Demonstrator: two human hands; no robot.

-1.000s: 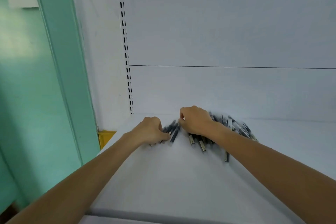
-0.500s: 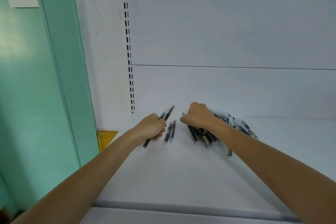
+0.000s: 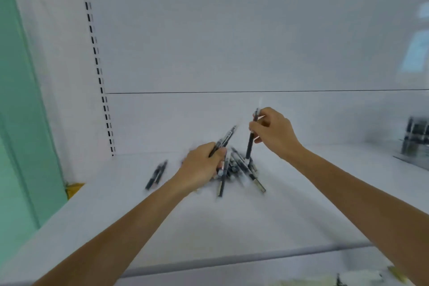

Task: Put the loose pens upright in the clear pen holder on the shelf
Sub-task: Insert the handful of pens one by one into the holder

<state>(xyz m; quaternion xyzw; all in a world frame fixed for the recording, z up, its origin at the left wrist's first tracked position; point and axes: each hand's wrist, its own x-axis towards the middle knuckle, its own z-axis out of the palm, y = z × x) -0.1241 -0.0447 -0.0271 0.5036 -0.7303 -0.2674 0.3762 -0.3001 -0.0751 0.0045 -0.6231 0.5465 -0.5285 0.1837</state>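
Shelf [image 3: 232,227] = flat, white, smooth, w/ a gray rounded front edge. Pile of pens [image 3: 241,169] lies on it: long thin dark sticks, some w/ pale ends, crossed over each other. Too blurry to count.

Two more pens [image 3: 156,174] lie side by side on the shelf, left of the pile, not touching it.

Clear pen holder [image 3: 415,139] stands far right of the pile, at the pic's edge. Boxy, see-through, dark stuff inside. Too blurry to tell more.

Behind the pile & to its left, a white rail [image 3: 97,60] w/ little dark slots runs up the back wall. Further left = smooth green wall [image 3: 18,100].

L hand [image 3: 202,167] sits on the pile's left side, fingers curled tight round a dark pen [image 3: 226,138]. Its end sticks up & right from the fist. Can't tell if more than one is in there.

R hand [image 3: 274,132] is above the pile, right side. Thumb & fingers pinch another pen [image 3: 250,144], almost straight up, low end just over the pile.
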